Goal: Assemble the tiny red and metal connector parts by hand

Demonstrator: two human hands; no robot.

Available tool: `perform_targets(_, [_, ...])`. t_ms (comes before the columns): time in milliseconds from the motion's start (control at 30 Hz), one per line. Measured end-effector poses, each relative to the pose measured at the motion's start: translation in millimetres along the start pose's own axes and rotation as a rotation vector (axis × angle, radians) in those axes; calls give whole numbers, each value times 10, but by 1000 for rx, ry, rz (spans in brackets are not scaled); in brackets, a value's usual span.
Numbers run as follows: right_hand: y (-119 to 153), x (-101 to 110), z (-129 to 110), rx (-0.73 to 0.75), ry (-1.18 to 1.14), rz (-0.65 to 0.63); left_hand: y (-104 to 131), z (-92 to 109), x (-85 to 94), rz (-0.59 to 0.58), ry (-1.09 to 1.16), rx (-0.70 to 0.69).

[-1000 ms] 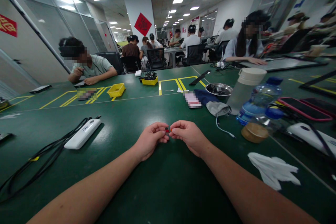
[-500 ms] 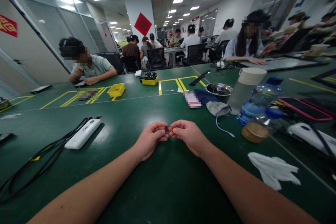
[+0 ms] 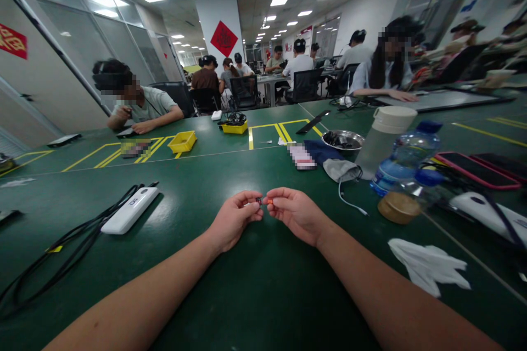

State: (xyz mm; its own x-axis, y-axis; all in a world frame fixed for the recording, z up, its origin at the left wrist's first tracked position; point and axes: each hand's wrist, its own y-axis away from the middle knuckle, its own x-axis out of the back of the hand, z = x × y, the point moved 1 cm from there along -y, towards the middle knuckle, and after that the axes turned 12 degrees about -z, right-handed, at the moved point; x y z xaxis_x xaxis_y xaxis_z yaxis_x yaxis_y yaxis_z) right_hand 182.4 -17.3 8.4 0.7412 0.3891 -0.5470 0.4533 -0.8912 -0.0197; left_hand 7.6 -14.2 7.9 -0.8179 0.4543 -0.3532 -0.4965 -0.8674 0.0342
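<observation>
Above the middle of the green table (image 3: 255,296), both my hands are held close together. My left hand (image 3: 234,220) pinches a tiny dark piece with some red on it (image 3: 259,201) between thumb and fingertips. Between the thumb and forefinger of my right hand (image 3: 297,215) is a small orange piece (image 3: 270,202). The two pieces face each other with a narrow gap between them. Fingers cover most of both, so their exact kind cannot be made out.
To the left lies a white power bank (image 3: 130,210) beside black cables (image 3: 82,236). On the right stand a frosted bottle (image 3: 381,145), a blue-labelled water bottle (image 3: 405,156) and a small bottle of brown liquid (image 3: 405,203). A white tissue (image 3: 428,266) lies nearer. People sit beyond the yellow trays (image 3: 182,141).
The piece in my left hand has turned slightly, showing more dark and less red. The fingertips have shifted a little; the orange piece stays in my right hand.
</observation>
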Motion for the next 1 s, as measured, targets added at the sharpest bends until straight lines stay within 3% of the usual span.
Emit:
perform_targets(567, [13,1,6,2,81,-9,-11,-15,27,-49,23,-9])
perform_targets(800, [7,-25,-13,13,169,94,0,-17,25,-30,32,-10])
perform_targets(1000, [27,-40,-13,-1,195,59,-11,-22,22,-53,9,-28])
